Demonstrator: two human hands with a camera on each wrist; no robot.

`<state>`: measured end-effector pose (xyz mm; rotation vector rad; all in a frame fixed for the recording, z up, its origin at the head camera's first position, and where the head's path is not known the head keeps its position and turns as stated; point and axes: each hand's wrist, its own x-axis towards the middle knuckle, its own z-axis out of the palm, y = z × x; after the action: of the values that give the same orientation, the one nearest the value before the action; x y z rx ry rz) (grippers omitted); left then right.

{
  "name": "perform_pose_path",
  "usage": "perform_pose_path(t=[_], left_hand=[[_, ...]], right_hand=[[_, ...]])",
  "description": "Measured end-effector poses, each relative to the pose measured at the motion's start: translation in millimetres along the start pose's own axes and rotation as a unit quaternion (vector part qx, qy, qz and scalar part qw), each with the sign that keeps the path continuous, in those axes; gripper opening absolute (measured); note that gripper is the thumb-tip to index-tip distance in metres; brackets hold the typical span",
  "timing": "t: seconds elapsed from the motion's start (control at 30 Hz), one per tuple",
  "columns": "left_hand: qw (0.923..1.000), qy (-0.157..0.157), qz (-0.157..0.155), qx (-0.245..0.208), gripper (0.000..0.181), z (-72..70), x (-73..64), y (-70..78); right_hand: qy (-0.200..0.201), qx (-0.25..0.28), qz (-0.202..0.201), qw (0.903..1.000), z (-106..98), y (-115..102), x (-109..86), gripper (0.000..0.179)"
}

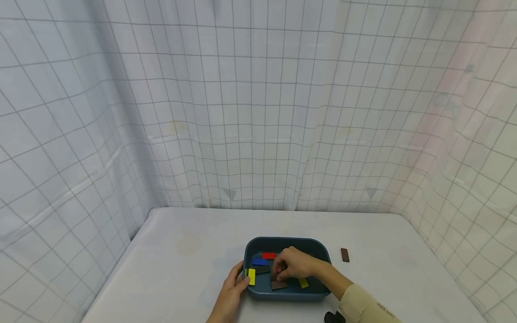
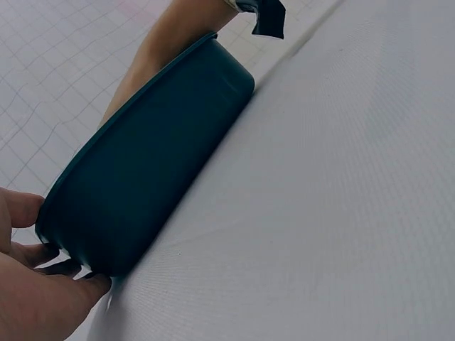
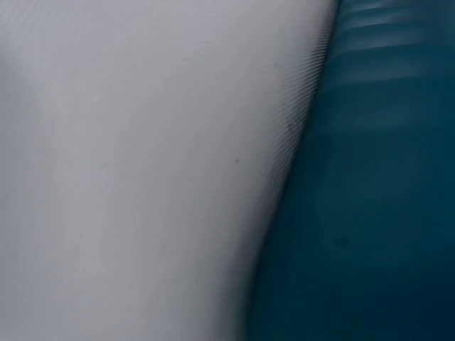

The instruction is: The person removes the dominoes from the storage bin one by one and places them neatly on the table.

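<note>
A dark blue-green plastic tub [image 1: 288, 296] stands on the table. My left hand [image 1: 231, 290] grips its left end, thumb at the rim beside a yellow block [image 1: 252, 277]. In the left wrist view, the left fingers [image 2: 89, 284] curl against the tub wall [image 2: 142, 163]. My right hand [image 1: 295, 263] reaches down inside, thumb and fingers pinching a dark brown block [image 1: 274, 277] they partly hide. Right under the fingertips lies another brown block [image 1: 278, 285]. Only the tub's outer wall [image 3: 370, 199] and the tabletop show in the right wrist view.
Inside the tub also lie a red block [image 1: 268, 255], a blue block [image 1: 259, 261], a black block [image 1: 263, 269] and a second yellow block [image 1: 304, 283]. One brown block [image 1: 345, 255] lies on the white table [image 1: 190, 251] right of the tub. Gridded white curtains surround the table.
</note>
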<state>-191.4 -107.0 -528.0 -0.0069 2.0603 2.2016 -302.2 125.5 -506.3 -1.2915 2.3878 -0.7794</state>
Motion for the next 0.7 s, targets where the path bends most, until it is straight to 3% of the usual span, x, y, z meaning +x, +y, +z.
perform_pose_path(t=[0.33, 0.6, 0.7], left_hand=[[0.9999, 0.007, -0.01, 0.011, 0.057, -1.0, 1.2, -0.4], [1.0, 0.001, -0.002, 0.0, 0.057, 0.7, 1.0, -2.0], [0.9999, 0.005, -0.014, 0.001, 0.057, -0.2, 0.6, -4.5]], right_hand=[[0.041, 0.042, -0.008, 0.9982, -7, 5, 1.8, 0.009], [0.073, 0.055, 0.057, 0.9942, -20, 13, -11.3, 0.011], [0.08, 0.061, 0.066, 0.9928, -24, 13, -16.4, 0.011]])
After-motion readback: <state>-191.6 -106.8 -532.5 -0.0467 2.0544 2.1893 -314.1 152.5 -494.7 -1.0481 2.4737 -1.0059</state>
